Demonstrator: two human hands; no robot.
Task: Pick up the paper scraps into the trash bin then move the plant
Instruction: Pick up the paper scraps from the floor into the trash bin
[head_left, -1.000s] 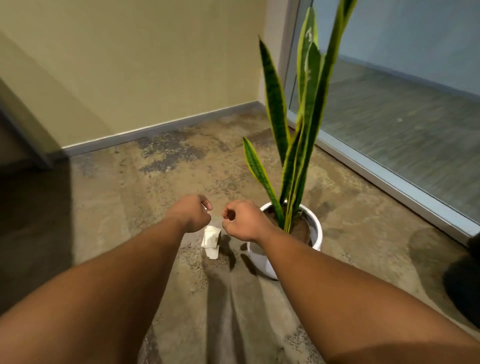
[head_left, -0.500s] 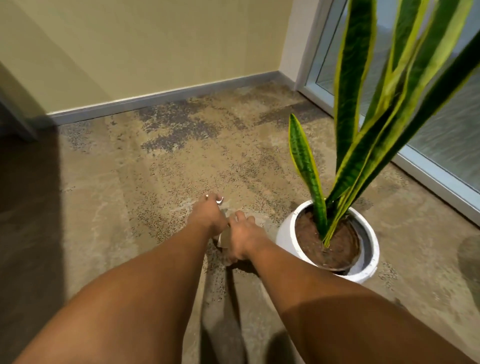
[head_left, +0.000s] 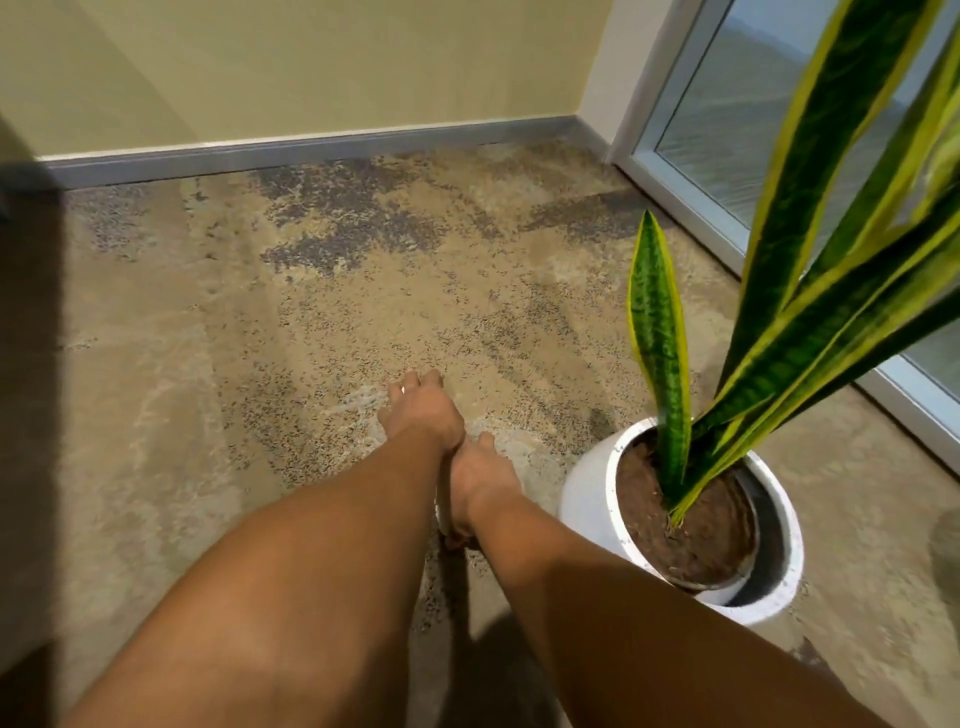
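The paper scrap (head_left: 439, 512) shows only as a thin pale sliver at the inner edge of your right wrist, low on the carpeted floor (head_left: 322, 322) and just left of the plant's pot; most of it is hidden beneath your arms, so its shape cannot be told. Your right hand (head_left: 480, 478) reaches down over that spot with its back toward the camera and its fingers pointing downward out of sight; whether they pinch the scrap cannot be told. Your left hand (head_left: 422, 413) lies just beyond and to the left of the right, touching or nearly touching it at the wrist, with its fingers extended forward and loosely together toward the floor. A small bright ring (head_left: 402, 388) shows on one finger of it. Both forearms run from the lower edge of the view and converge at the hands.

The plant (head_left: 810, 291), a tall one with sword-shaped green leaves edged in yellow, stands upright just to the right of your right arm in a round white pot (head_left: 584, 493) filled with dark brown soil (head_left: 696, 535). The pot rests on the floor. Beyond it, at right, a glass door (head_left: 727, 135) in a pale frame meets a cream wall (head_left: 311, 67) with a grey baseboard (head_left: 311, 150).
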